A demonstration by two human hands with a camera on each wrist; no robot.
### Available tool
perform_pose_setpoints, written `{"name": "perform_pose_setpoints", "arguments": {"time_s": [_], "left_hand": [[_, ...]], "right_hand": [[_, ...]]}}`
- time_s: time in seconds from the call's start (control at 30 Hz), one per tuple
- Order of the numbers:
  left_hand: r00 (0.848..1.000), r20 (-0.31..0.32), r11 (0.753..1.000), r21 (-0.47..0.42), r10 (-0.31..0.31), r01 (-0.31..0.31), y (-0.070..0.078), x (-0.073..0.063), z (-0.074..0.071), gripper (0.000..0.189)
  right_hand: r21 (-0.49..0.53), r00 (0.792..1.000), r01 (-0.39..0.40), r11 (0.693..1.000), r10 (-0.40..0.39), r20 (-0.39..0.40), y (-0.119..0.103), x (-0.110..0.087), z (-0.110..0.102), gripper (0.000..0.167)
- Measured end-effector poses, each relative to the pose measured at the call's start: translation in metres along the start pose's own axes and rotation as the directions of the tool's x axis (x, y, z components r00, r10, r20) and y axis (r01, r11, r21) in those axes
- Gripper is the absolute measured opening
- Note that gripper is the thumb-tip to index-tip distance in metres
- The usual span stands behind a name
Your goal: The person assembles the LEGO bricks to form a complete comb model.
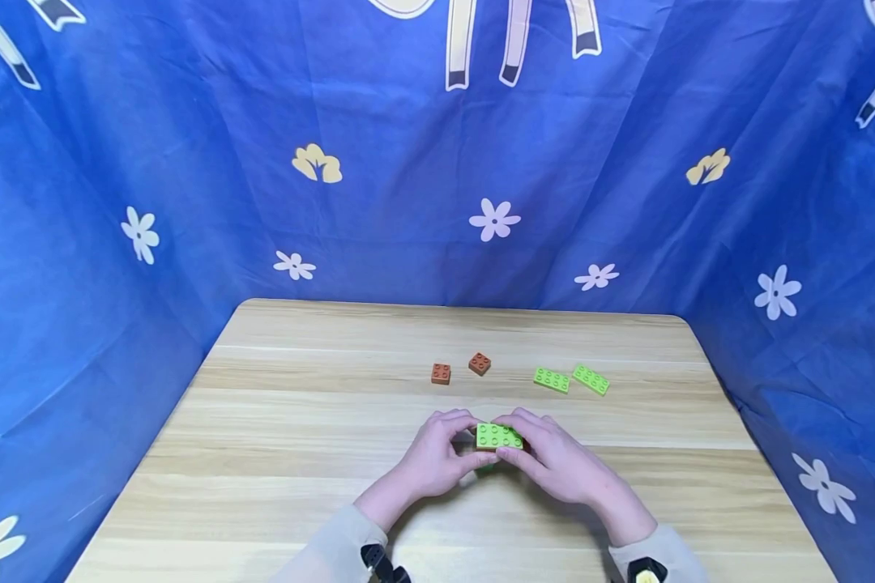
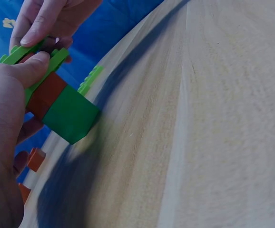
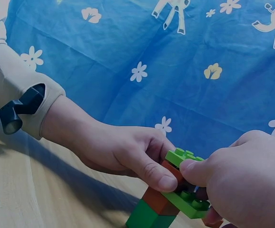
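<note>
A stack of toy building bricks stands between the two hands. Its base is a dark green brick (image 2: 72, 114), with a red-brown brick (image 2: 48, 95) above it. Higher up, a lower light green brick (image 3: 187, 205) juts out sideways, and more red-brown shows over it. On top lies a studded light green brick (image 1: 499, 436). My left hand (image 1: 437, 455) holds the stack just below the top brick, thumb in front. With thumb and fingers, my right hand (image 1: 554, 459) pinches the top light green brick from the right. Fingers hide part of the stack's middle.
Beyond the hands lie two small red-brown bricks, a left one (image 1: 441, 374) and a right one (image 1: 480, 363). Further right are two light green bricks, one nearer (image 1: 552, 380) and one at the far right (image 1: 591, 380). A blue patterned cloth (image 1: 423, 178) surrounds the wooden table (image 1: 299, 453).
</note>
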State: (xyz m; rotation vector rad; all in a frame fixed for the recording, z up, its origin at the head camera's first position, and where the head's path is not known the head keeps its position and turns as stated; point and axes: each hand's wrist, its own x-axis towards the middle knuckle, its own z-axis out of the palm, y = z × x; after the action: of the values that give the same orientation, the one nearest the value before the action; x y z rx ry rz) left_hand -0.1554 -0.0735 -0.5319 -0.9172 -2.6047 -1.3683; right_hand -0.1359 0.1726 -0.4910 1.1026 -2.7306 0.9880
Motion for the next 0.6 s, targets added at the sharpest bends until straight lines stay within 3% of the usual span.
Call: {"name": "perform_pose_setpoints", "arguments": {"time_s": [0.6], "left_hand": [[1.0,0.005,1.0,0.007,-0.022,0.022,0.0015,-0.0035,0.0017,0.039]], "right_hand": [[-0.053,1.0,-0.015,0.999,0.016,0.026,0.0024,0.0032,-0.0045,0.038]]}}
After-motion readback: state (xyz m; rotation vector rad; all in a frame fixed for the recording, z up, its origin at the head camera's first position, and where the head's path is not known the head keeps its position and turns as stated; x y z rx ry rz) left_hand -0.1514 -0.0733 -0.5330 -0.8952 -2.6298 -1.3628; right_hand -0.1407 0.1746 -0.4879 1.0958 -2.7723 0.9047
